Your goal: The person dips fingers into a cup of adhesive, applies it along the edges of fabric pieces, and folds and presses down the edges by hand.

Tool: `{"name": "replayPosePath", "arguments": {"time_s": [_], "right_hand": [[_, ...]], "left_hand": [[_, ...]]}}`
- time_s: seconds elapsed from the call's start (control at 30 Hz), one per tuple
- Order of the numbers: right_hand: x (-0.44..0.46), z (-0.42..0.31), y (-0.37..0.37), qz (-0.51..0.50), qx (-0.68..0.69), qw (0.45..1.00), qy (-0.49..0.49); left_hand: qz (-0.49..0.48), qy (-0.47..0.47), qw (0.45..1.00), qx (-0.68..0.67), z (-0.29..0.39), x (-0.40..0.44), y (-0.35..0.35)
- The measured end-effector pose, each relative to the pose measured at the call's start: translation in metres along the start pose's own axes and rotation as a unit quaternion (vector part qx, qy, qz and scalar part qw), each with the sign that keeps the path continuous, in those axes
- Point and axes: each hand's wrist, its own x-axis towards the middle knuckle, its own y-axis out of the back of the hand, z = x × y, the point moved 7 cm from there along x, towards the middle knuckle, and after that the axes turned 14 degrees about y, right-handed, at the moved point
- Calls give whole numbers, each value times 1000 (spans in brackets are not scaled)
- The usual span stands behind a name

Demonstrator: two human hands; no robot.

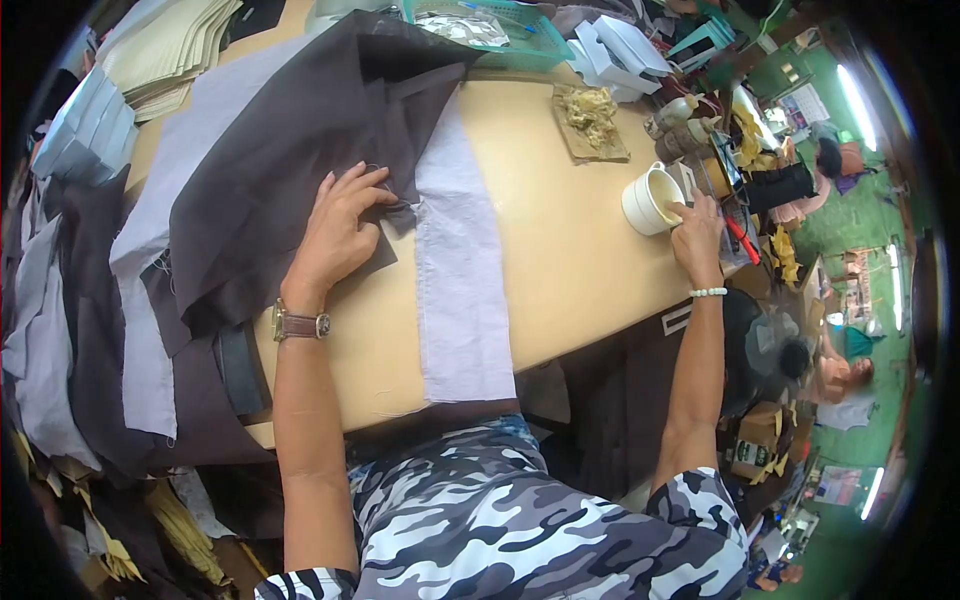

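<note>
My left hand [345,225] lies on a dark brown cloth [280,150], fingers stretched out near the cloth's edge, where loose threads show. Partly under the dark cloth is a pale lilac-grey cloth [465,290], whose strip hangs down toward the table's front edge. My right hand [697,238] is at a white cup [645,205] on the right of the table. One digit reaches over the cup's rim into its mouth, while the other fingers extend beside it. The cup's contents are hard to make out.
A board with a yellowish crumpled mass [590,120] lies behind the cup. Bottles [685,135] and a red-handled tool [742,240] crowd the right edge. A teal basket [500,35] and stacked cream sheets [165,55] stand at the back. Cloth piles [50,330] hang at left.
</note>
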Motion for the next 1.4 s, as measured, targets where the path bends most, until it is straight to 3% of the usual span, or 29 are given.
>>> {"name": "replayPosePath", "arguments": {"time_s": [0.1, 0.2, 0.33, 0.43, 0.5, 0.57, 0.63, 0.73, 0.87, 1.07, 1.27, 1.4], "right_hand": [[-1, 10, 8, 60, 34, 997, -19], [-12, -1, 36, 131, -32, 990, -38], [-16, -19, 36, 72, -17, 997, -14], [-4, -49, 43, 85, 120, 988, 54], [6, -99, 60, 122, 340, 927, 100], [13, -197, 82, 52, 558, 810, 173], [10, -252, 83, -28, 637, 734, 232], [19, -281, 60, -31, 623, 749, 223], [29, -284, 46, 52, 579, 784, 217], [12, -291, 57, 82, 507, 815, 268], [-47, -302, 85, 33, 514, 772, 372], [-22, -293, 67, 44, 534, 784, 313]], "left_hand": [[0, 1, 1000, -1, 2, 1, 2], [-2, 2, 1000, -2, 2, 1, 0], [1, -6, 1000, -7, 2, 1, 1], [8, -14, 1000, -10, -2, 1, -1], [9, -19, 1000, -17, -1, 1, 0], [15, -19, 999, -21, -1, -1, 1], [16, -25, 999, -20, -1, -1, -1], [25, -35, 999, -23, -3, -1, -2], [30, -33, 999, -13, -3, -1, -1], [34, -34, 999, -15, -3, -1, -1], [38, -33, 999, -14, -2, -2, 1], [38, -36, 999, -11, -5, 0, -1]]}}
